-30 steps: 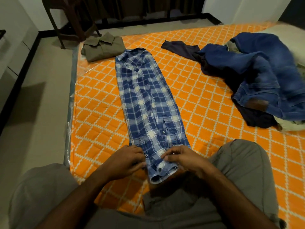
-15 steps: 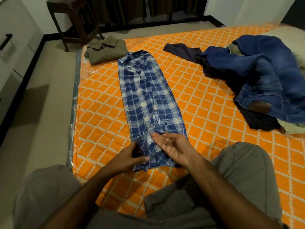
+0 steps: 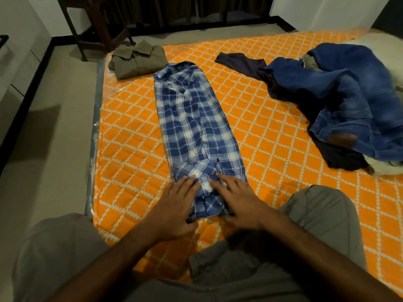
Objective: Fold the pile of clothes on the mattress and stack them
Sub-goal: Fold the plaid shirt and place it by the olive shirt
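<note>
A blue plaid shirt (image 3: pixel 194 125) lies in a long narrow strip down the orange mattress (image 3: pixel 272 131), collar at the far end. Its near end is folded over on itself. My left hand (image 3: pixel 176 208) presses flat on the left side of that folded end, fingers straight. My right hand (image 3: pixel 237 201) presses flat on the right side, fingers spread. A folded olive shirt (image 3: pixel 137 59) lies at the mattress's far left corner. At the right sits a pile of unfolded clothes: blue jeans (image 3: pixel 349 101) over dark garments (image 3: pixel 242 62).
The mattress's left edge (image 3: pixel 93 149) drops to a grey floor (image 3: pixel 50 136). A dark wooden chair (image 3: pixel 91 22) stands beyond the far corner. A white pillow (image 3: pixel 375 40) lies behind the jeans. My knees in grey trousers frame the near edge.
The shirt's near end has been folded up onto itself. Both hands have let go of the hem and now lie flat on the fold, the right palm turned down.
</note>
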Demonstrator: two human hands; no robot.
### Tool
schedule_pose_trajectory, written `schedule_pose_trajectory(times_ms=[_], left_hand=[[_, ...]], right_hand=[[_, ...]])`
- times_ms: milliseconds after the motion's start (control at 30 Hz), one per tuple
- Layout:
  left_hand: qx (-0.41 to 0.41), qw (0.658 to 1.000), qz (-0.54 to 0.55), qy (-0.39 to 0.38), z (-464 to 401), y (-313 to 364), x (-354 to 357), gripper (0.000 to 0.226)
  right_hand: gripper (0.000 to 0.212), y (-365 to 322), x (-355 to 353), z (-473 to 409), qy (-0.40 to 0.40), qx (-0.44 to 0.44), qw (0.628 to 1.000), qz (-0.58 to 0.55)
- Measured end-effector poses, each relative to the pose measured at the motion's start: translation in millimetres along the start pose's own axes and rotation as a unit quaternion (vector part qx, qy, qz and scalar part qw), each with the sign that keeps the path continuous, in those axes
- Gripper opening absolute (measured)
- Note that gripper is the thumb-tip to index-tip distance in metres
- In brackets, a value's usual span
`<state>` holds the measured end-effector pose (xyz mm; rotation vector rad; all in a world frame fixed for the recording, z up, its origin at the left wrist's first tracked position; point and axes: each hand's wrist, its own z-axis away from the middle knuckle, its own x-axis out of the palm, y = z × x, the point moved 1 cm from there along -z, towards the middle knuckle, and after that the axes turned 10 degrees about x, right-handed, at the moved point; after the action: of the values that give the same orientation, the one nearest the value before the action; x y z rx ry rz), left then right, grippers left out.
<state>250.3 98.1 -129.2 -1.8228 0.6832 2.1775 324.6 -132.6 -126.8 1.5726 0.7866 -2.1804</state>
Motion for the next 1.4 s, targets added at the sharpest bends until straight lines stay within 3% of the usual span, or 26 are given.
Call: schedule_pose_trajectory(times_ms=[67, 233, 367, 533, 667, 800, 900, 1000, 1100, 1167, 1233, 1400], left_hand=[[-0.015, 0.998, -0.039, -0.052, -4.4, 10.6, 20.3, 0.107], [-0.041, 0.995, -0.085, 0.034, -13.7, 17.6, 36.7, 0.08], [-0.033, 0.991, -0.116, 0.051, -17.1, 11.4, 39.0, 0.064], [-0.02, 0.988, -0.156, -0.009, -31.2, 8.1, 27.1, 0.054], [-0.009, 0.996, -0.086, -0.039, -38.2, 2.0, -0.4, 0.052], [0.016, 0.993, 0.024, -0.112, -41.9, -13.6, -41.7, 0.042], [0.003, 0.975, 0.151, -0.163, -40.1, -18.5, -67.0, 0.036], [-0.03, 0.949, 0.228, -0.217, -32.8, -7.7, -83.0, 0.04], [-0.06, 0.916, 0.294, -0.266, -26.7, -4.8, -86.9, 0.031], [-0.08, 0.901, 0.334, -0.265, -25.5, -5.4, -95.1, 0.027], [-0.107, 0.89, 0.369, -0.246, -30.4, -10.4, -105.5, 0.033], [-0.147, 0.891, 0.396, -0.168, -58.7, -42.8, -139.0, 0.029]], right_hand=[[0.105, -3.7, 20.0, 6.7, 0.017, -0.005, 0.993, 0.116], [0.099, -7.3, 30.4, -4.6, 0.058, 0.02, 0.983, 0.17], [0.083, -10.0, 17.1, -20.9, 0.002, 0.022, 0.984, 0.179], [0.09, -2.8, -2.7, -33.7, -0.061, 0.007, 0.988, 0.144], [0.075, 1.4, -25.7, -45.0, -0.112, -0.028, 0.985, 0.127], [0.062, -9.7, -69.1, -46.3, -0.227, -0.017, 0.974, 0.018], [0.054, -19.5, -92.7, -46.8, -0.286, 0.018, 0.958, 0.0], [0.032, -23.2, -101.0, -41.5, -0.346, 0.05, 0.937, -0.013], [0.012, -27.2, -105.7, -32.1, -0.395, 0.091, 0.913, -0.043], [0.016, -30.1, -113.0, -31.1, -0.438, 0.103, 0.891, -0.062], [0.034, -29.6, -126.3, -38.3, -0.463, 0.11, 0.873, -0.103], [0.041, -26.2, -170.1, -88.4, -0.415, 0.123, 0.894, -0.118]])
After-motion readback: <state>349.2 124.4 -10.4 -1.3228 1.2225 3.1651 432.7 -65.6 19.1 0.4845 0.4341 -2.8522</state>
